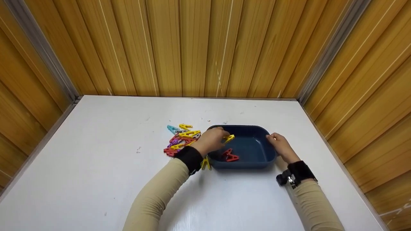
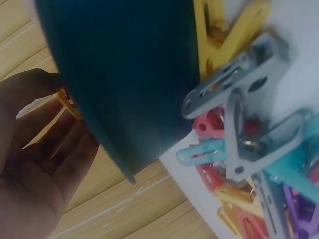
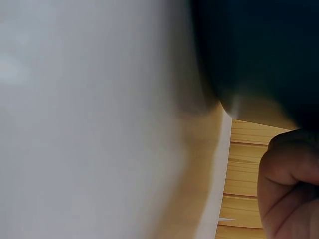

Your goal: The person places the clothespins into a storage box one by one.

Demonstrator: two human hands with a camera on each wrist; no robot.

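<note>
Crossing the frame's bottom edge are beige sleeves [image 1: 157,192]. Right of centre, the right hand [image 1: 283,149] pinches the right rim of a dark blue bin [image 1: 242,165]; at least one red clip [image 1: 231,158] lies inside, lower left. The left hand [image 1: 209,141], grip nearly closed on a yellow clip [image 1: 229,139], is above the bin's left part. Left of it, mixed clips [image 1: 190,133] heap on the white desk [image 1: 106,144] before wooden panels [image 1: 196,48].

Blue bin [image 1: 242,165] and clips [image 1: 190,133] on white table [image 1: 96,160]

Dark-blue basin [image 1: 244,165], yellow clip [image 1: 229,139]
</note>
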